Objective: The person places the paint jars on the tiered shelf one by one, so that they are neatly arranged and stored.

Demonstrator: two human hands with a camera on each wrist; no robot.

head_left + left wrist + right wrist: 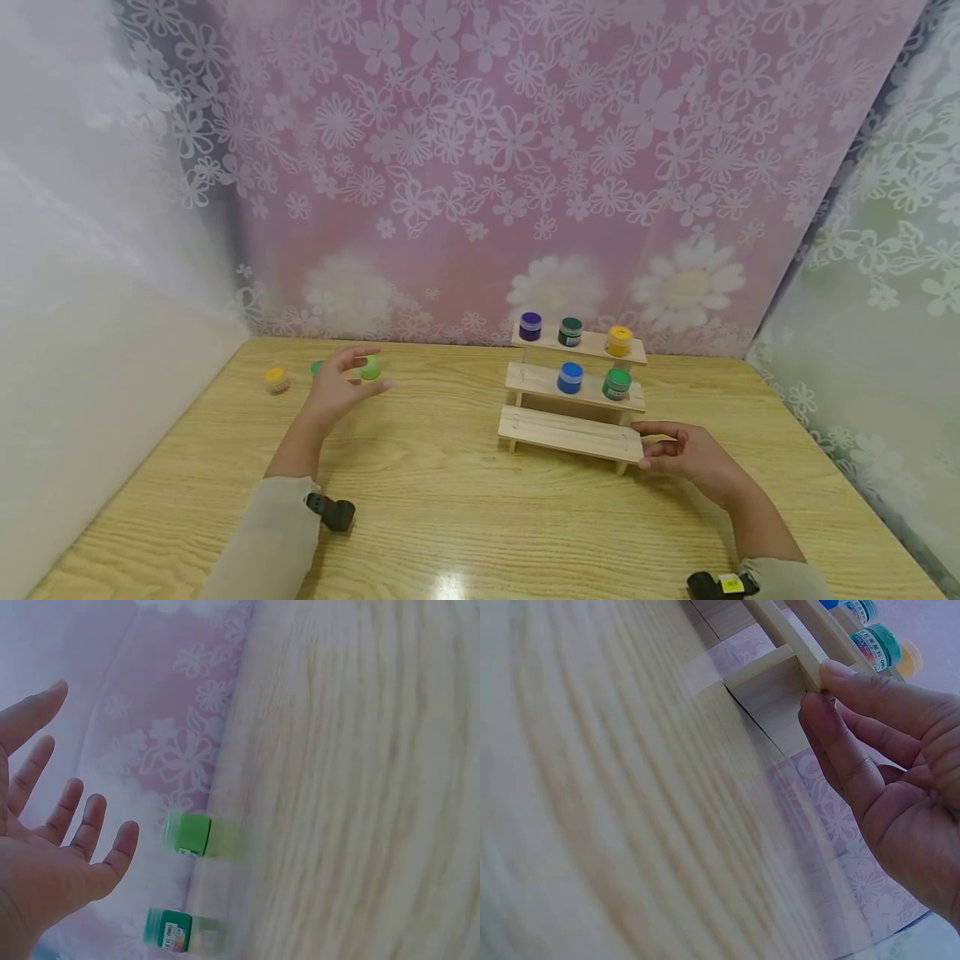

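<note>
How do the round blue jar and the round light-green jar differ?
Place: the round blue jar stands on the middle tier of the wooden rack, while the round light-green jar stands on the wood-grain table. Nearness: the light-green jar is close to the person's left hand, not held; the blue jar is well away from it. Both stand upright.

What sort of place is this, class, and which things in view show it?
Probably a screened-off tabletop workspace: a yellowish wood-grain table, a pink sheet patterned with white flowers hanging behind it, and a three-tier pale wooden rack holding five small round coloured jars.
</note>
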